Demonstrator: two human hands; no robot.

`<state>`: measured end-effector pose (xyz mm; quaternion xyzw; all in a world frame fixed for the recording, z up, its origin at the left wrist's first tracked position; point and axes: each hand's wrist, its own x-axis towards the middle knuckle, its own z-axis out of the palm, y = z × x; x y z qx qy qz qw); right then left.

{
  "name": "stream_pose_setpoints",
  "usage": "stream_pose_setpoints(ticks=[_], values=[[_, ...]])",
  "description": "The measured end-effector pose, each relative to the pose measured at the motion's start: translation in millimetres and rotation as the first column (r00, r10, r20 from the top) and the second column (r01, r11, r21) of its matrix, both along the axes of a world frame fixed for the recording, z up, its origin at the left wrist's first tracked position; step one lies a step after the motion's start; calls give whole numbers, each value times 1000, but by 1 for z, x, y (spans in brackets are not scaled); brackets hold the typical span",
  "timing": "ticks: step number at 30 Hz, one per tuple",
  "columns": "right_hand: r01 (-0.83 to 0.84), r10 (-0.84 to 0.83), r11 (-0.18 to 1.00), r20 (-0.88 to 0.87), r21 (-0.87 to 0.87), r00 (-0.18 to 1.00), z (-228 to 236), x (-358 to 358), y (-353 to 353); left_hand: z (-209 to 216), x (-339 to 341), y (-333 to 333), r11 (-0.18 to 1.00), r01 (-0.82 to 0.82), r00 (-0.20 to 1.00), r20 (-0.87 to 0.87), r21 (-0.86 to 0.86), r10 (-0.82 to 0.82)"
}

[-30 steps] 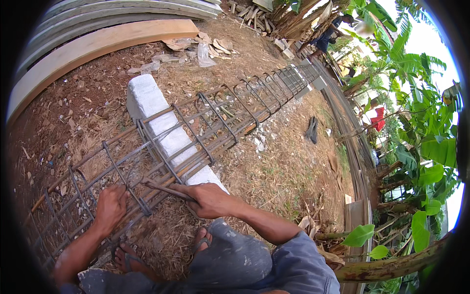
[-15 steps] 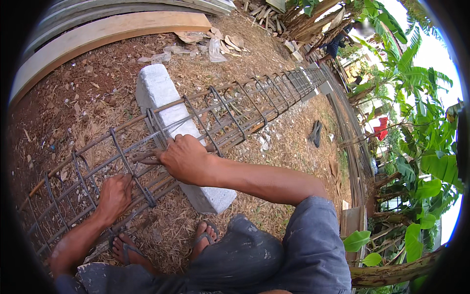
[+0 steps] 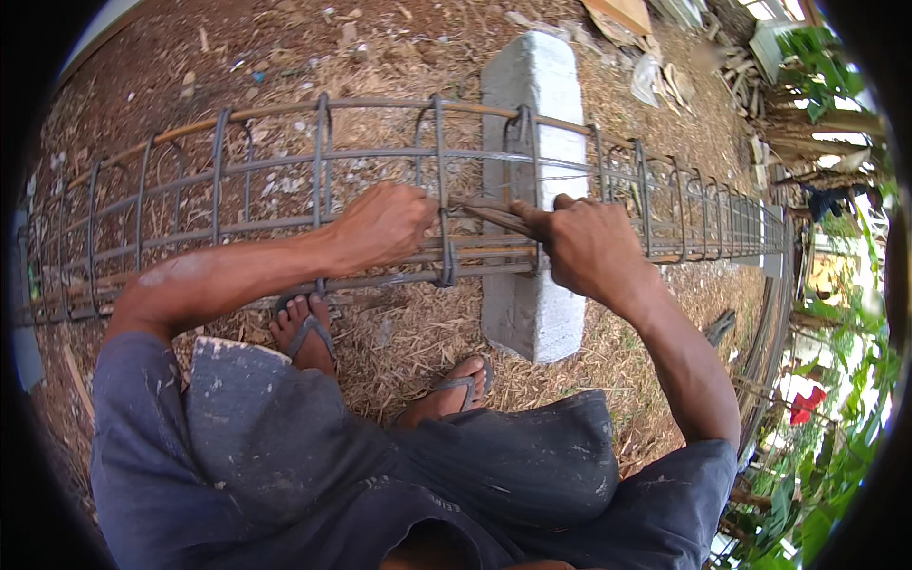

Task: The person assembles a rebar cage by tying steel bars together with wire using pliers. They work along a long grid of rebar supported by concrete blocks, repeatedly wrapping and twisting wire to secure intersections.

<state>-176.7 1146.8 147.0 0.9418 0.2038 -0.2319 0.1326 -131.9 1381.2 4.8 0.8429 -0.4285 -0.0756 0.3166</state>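
A long cage of steel reinforcing bars [image 3: 380,152] with square stirrups [image 3: 440,171] runs across in front of me. My right hand [image 3: 594,247] is closed around the handles of dark metal pincers [image 3: 494,217], whose jaws point left at a stirrup. Just left of that stirrup my left hand [image 3: 385,223] is closed, its fingertips against the bars; whatever they pinch is hidden. Thin shiny wires [image 3: 489,155] lie along an upper bar, some trailing near my right hand. A whitish rectangular block [image 3: 556,95] supports the cage beneath my right hand.
My sandalled feet [image 3: 309,332] stand on straw-strewn soil close to the cage. Plastic scraps [image 3: 646,81] and wood pieces lie at the far right. A dark object [image 3: 720,328] rests on the ground to the right, before banana plants [image 3: 826,76] and a red cloth [image 3: 807,406].
My view has swung, so the cage now runs nearly level and the block stands upright in the picture. Both hands stay at the same stirrup, the pincers still in my right hand.
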Motion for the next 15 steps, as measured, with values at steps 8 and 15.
stream_pose_setpoints(ticks=[8,15], values=[[-28,26,998,32,56,999,11,-5,5,-7,-6,16,999,-6,1000,-17,53,7],[33,-34,977,-1,-212,999,28,-16,13,-3,-3,6,1000,8,998,59,-13,-7]])
